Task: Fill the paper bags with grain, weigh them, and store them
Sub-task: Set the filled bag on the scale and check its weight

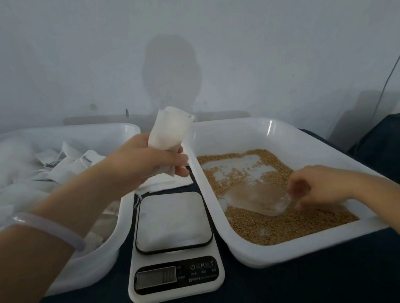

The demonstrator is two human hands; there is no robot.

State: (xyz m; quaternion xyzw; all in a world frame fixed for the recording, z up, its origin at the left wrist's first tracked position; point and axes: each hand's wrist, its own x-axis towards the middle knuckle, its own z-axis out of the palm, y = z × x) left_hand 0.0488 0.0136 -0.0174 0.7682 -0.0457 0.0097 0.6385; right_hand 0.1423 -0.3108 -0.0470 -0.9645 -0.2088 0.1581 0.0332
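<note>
Nearest: I am logging a pale bangle point(47, 230) on the left forearm, the left hand point(145, 162) gripping a white paper bag point(169, 130) by its lower end, mouth up, long axis near upright, beyond the scale point(172, 228). The right hand point(321, 185) is curling round a clear scoop point(261, 200) lying in the grain point(288, 223) of the white tray point(302, 246), low and right of the bag. I am judging the hands' next move as the scoop rising leftward to that mouth.
</note>
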